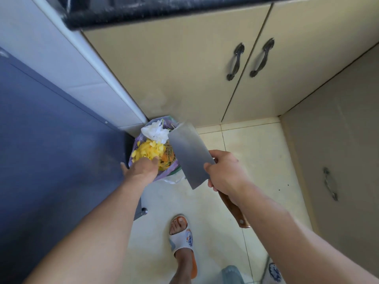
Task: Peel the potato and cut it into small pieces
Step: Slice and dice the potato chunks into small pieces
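Many yellow potato pieces lie heaped in a lined waste bin on the floor, beside orange scraps and crumpled white paper. Just above them the left hand reaches down, fingers loosely spread — holding nothing visible. Right hand is wrapped around a cleaver at the blade's base, blade over the bin. Cream cabinets stand behind.

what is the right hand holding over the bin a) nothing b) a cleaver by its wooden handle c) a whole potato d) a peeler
b: the right hand has its grip round a cleaver with a broad grey blade and a brown wooden handle, held above the lined bin of yellow scraps, while the left hand reaches toward the bin.
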Demonstrator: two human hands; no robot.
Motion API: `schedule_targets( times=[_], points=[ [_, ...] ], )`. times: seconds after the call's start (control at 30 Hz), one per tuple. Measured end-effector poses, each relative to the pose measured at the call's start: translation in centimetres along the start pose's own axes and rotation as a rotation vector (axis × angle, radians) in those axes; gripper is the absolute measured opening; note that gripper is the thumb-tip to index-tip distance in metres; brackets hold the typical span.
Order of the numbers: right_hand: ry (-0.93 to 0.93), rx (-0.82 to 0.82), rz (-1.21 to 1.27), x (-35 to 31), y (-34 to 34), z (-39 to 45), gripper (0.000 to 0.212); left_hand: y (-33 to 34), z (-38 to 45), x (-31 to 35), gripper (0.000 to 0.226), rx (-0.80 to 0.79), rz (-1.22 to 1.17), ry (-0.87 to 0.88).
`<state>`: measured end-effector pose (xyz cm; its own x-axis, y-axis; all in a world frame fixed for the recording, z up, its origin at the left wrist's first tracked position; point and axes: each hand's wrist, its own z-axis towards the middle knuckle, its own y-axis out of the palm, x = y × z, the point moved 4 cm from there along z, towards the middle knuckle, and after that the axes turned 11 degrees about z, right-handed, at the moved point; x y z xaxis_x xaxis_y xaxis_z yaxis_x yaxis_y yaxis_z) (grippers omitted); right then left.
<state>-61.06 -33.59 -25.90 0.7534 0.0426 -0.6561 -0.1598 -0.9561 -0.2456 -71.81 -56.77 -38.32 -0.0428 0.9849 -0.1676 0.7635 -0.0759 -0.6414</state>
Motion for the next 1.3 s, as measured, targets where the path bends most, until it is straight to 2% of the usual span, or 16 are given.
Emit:
schedule_targets(
  times=[0.07,0.17,0.33,0.43,0.57,0.67,0.73,0.87,1.0,1.17,1.3],
  points=[
    [0.014,0.023,0.012,-0.7,-1.9,-3.2,0.024,-0.8,-3.9,0.8,0.07,0.0,-0.018,0.026],
    [0.037,0.115,0.056,-1.7,-6.7,-9.7,0.021,-2.4,-12.1,3.4,0.059,-0.073,0.156,0.169],
    [0.033,0.364,0.214,-1.2,-15.8,-22.5,0.021,-6.4,-25.0,10.3,0.035,-0.097,-0.235,0.432],
    [0.017,0.579,0.36,0.9,-22.3,-31.7,0.021,-8.9,-35.4,16.6,0.017,-0.081,-0.359,0.611],
    [-0.053,0.902,0.485,6.4,-32.4,-44.5,0.024,-9.1,-53.1,27.0,0.024,-0.085,-0.29,0.938],
    [-0.104,1.074,0.599,12.5,-38.7,-52.6,0.023,-5.4,-63.7,33.6,0.019,-0.146,-0.258,1.153],
    [-0.107,1.154,0.631,17.4,-42.3,-57.5,0.021,-1.3,-69.5,37.0,0.021,-0.225,-0.268,1.214],
    [0.014,1.299,0.651,28.1,-47.2,-65.9,0.021,8.7,-76.8,40.2,0.021,-0.359,-0.189,1.18],
    [0.21,1.381,0.816,37.9,-48.3,-71.8,0.018,17.3,-80.9,42.5,0.019,-0.42,0.088,1.157],
    [0.432,1.42,1.038,44.9,-46.8,-75.1,0.024,22.8,-86.1,47.2,0.018,-0.276,0.452,1.382],
    [0.508,1.47,1.095,45.7,-46.9,-76.3,0.023,25.7,-89.0,52.7,0.019,-0.228,0.43,1.433]
  ],
)
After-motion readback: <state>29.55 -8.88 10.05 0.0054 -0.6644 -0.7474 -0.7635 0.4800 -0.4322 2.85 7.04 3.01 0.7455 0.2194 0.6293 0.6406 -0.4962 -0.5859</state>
